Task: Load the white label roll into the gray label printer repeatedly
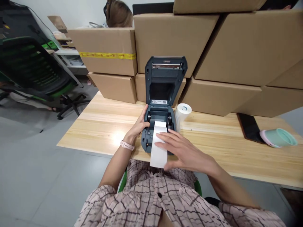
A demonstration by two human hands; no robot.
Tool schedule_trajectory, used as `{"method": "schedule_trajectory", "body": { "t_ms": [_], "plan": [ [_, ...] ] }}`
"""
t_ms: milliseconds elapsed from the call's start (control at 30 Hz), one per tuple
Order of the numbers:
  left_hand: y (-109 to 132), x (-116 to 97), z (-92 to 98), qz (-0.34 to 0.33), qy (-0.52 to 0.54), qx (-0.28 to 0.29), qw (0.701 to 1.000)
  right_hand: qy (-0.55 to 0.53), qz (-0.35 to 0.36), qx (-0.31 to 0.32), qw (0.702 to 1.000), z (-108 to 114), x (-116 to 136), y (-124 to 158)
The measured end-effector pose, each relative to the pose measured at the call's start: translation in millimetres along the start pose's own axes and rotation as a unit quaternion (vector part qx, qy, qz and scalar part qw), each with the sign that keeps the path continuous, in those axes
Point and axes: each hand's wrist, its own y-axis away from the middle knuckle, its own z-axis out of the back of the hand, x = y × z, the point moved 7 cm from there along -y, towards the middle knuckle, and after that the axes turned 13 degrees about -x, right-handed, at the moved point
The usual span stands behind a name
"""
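A dark grey label printer (163,104) stands on the wooden table (104,126) with its lid swung up. A strip of white label paper (158,148) runs out of it over the front edge toward me. My left hand (139,126) rests against the printer's left side, fingers curled on its edge. My right hand (182,149) lies flat with fingers stretched out, fingertips on the paper strip. A white paper roll (183,112) stands just right of the printer.
Cardboard boxes (236,47) are stacked along the table's far edge. A black phone (249,127) and a mint-green cup (279,137) on its side lie at the right. An office chair (35,69) stands at left. Another person's head (118,14) shows behind the boxes.
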Motion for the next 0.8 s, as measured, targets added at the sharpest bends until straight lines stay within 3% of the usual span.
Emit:
{"method": "schedule_trajectory", "body": {
  "t_ms": [100,367,800],
  "plan": [
    [-1,2,-0.2,0.002,0.006,0.005,1.000,0.018,0.005,0.002,1.000,-12,11,17],
    [-1,3,0.5,-0.010,0.006,0.011,1.000,0.061,0.002,-0.172,0.983,-33,18,18],
    [-1,-2,-1.9,-0.029,-0.013,0.024,0.999,-0.007,0.022,-0.186,0.982,-16,15,18]
  ]
}}
